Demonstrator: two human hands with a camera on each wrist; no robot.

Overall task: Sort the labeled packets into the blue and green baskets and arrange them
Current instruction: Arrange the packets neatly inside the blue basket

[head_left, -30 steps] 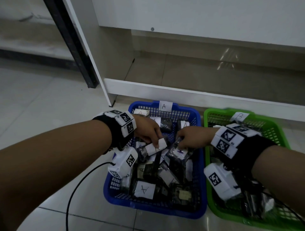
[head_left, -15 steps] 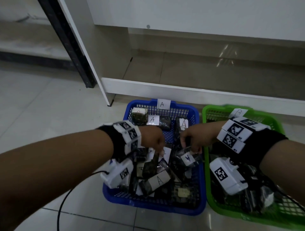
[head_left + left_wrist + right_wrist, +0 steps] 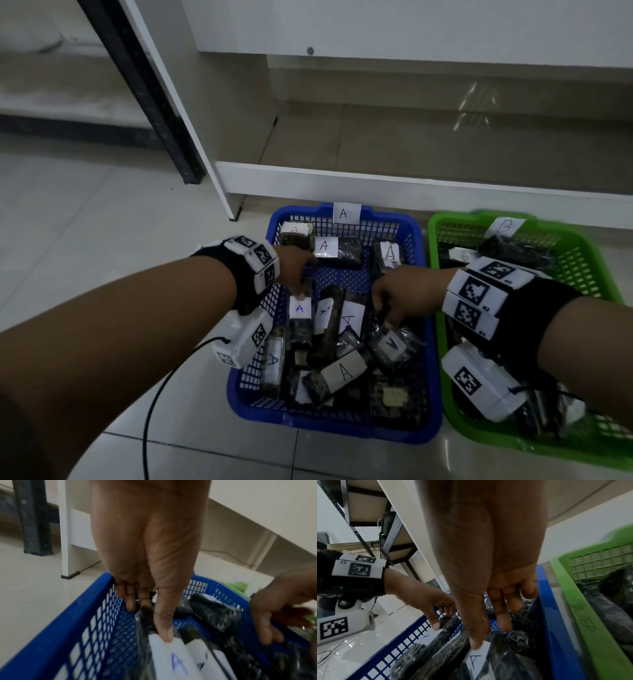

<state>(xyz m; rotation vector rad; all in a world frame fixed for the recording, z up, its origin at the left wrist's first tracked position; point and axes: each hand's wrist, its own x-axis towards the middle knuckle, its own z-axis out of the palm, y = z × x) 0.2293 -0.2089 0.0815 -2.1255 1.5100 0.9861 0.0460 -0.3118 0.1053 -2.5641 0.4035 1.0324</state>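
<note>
The blue basket (image 3: 329,428), tagged A, holds several dark packets with white A labels. Three of them stand in a row along its far wall (image 3: 337,246). My left hand (image 3: 301,291) is by the left wall and pinches the top of a packet with a blue A label (image 3: 299,308). In the left wrist view the thumb (image 3: 164,632) lies on that label and the fingers are behind the packet. My right hand (image 3: 385,315) pinches another A packet (image 3: 390,344) near the right wall, thumb (image 3: 476,642) on its label. The green basket (image 3: 548,452), tagged B, holds dark packets.
Both baskets sit side by side on a tiled floor, in front of a low white shelf board (image 3: 376,185). A black post (image 3: 144,96) stands at the back left. A black cable (image 3: 150,394) trails over the floor left of the blue basket.
Both hands have dropped lower into the blue basket with their packets. The left has shifted toward the left wall. The right has brought its packet down on the right side.
</note>
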